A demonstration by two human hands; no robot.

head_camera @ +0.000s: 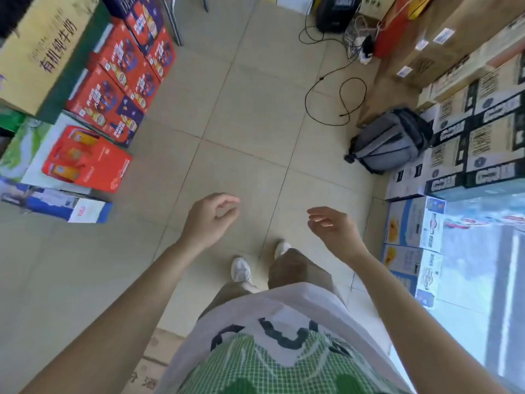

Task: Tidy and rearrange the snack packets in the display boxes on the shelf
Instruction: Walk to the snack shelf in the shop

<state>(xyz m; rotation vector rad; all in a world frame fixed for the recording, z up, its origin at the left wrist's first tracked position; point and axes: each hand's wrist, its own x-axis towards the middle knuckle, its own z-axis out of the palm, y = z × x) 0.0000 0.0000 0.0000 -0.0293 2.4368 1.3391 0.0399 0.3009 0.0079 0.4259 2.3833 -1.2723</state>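
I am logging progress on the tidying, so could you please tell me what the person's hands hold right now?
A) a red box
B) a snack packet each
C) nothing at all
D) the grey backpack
C: the left hand and the right hand both hover over the floor with fingers loosely curled round nothing.

From my feed I can read 有机纯牛奶 in dark characters along the tan carton (42, 52) at the upper left. On the brown cardboard box (147, 373) by the bottom edge I make out 酒; the character beside it is too blurred. The print on the red boxes (113, 89), the black-and-cream cartons (494, 143) and the shirt (284, 336) I cannot read
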